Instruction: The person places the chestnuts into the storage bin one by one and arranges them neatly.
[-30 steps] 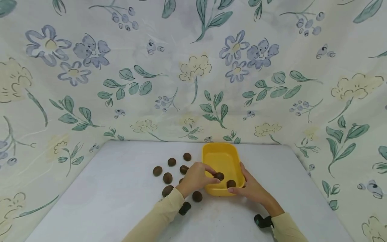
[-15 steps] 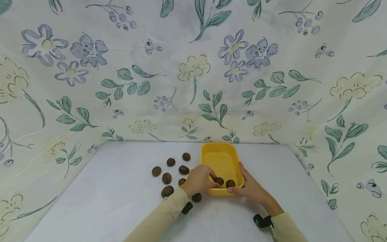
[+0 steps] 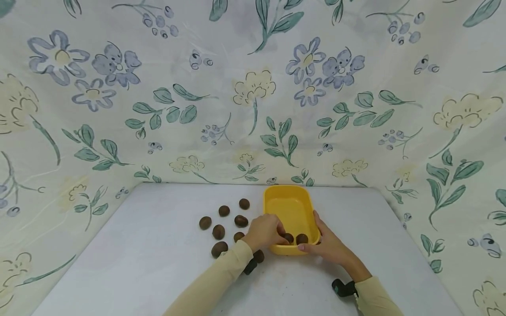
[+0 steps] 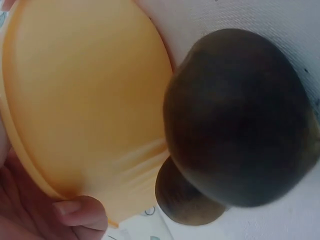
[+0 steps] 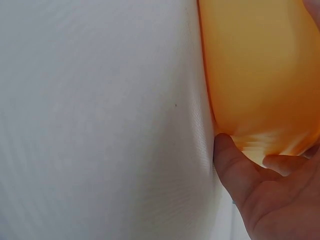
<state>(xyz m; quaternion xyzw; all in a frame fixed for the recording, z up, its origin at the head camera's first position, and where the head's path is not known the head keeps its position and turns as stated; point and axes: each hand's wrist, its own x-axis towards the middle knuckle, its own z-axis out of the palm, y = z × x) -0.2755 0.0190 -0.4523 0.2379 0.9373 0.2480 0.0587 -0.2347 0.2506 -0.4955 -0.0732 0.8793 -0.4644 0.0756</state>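
In the smooth tray (image 3: 288,208) — rounded nuts (image 3: 302,239)

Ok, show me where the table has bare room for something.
Bare: the white table left of the loose brown objects, right of the yellow tray past the right hand, and between left sleeve and right sleeve. Crowded: the strip from objects to tray, around the left hand.

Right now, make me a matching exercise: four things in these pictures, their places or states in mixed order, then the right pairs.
1. Left hand
2. Right hand
3. Floral cloth
4. Loose round brown objects

A. Behind the white table
B. Partly inside the yellow box
C. Spread on the table, left of the box
D. Holding the box's right side

1-B
2-D
3-A
4-C
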